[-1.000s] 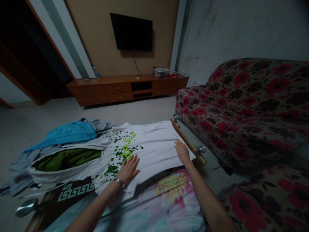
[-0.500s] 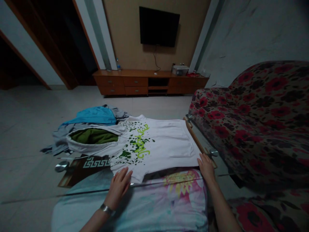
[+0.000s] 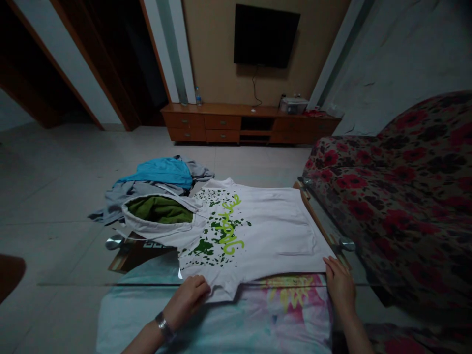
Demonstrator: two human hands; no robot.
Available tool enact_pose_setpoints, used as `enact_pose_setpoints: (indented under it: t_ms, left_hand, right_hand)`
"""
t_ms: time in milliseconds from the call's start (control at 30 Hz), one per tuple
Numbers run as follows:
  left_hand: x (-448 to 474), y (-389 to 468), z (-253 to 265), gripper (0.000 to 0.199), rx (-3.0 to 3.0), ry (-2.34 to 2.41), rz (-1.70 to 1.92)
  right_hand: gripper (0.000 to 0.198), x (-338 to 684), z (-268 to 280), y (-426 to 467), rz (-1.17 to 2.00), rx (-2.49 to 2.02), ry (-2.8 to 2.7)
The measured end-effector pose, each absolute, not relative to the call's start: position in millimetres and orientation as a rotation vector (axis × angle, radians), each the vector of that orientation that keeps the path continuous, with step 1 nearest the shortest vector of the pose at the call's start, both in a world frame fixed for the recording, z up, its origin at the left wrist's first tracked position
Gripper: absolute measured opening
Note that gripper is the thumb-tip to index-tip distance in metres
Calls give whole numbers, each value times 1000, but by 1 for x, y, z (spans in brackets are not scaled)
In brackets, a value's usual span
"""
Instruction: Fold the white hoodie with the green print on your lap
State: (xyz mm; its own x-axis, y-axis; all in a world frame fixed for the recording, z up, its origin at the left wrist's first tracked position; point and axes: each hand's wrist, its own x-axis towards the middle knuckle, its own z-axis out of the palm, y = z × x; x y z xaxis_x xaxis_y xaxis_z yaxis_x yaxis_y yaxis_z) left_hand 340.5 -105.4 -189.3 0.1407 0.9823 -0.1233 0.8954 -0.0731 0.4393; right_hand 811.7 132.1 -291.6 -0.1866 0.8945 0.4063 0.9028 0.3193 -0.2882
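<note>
A white hooded sweatshirt (image 3: 273,221) with green splatter print and lettering lies spread on a glass-topped table (image 3: 84,284). Its hood, lined in green (image 3: 158,209), points left, and the hem is at the right. My left hand (image 3: 190,297) has its fingers curled round the near sleeve, which hangs past the table's front edge. At the near hem corner, my right hand (image 3: 339,282) pinches the fabric between thumb and fingers. The thumbs are partly hidden.
Blue and grey clothes (image 3: 162,172) are heaped behind the hood. A pastel floral cloth (image 3: 221,324) lies below the near glass edge. A flower-patterned sofa (image 3: 398,167) stands at the right. Farther off are a wooden TV cabinet (image 3: 221,123) and a wall television (image 3: 266,37).
The view has turned a little left. The sweatshirt's near side has come toward me over the glass edge. My left hand has gone from lying by the sleeve to gripping it.
</note>
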Motion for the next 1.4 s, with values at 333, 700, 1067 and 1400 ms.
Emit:
enact_pose_setpoints:
  t_ms: [333, 700, 1067, 1400]
  left_hand:
    - [293, 41, -180, 33, 2000, 1985, 713]
    - [233, 301, -199, 31, 1947, 2310, 308]
    - [240, 363, -279, 63, 2063, 2442, 47]
    - [309, 352, -260, 57, 2398, 2203, 183]
  right_hand:
    - [39, 785, -244, 235, 96, -1629, -2177]
    - [31, 614, -247, 429, 177, -1601, -2251]
    - [47, 619, -301, 489, 63, -1543, -2352]
    - [54, 535, -262, 433, 38, -1429, -2404]
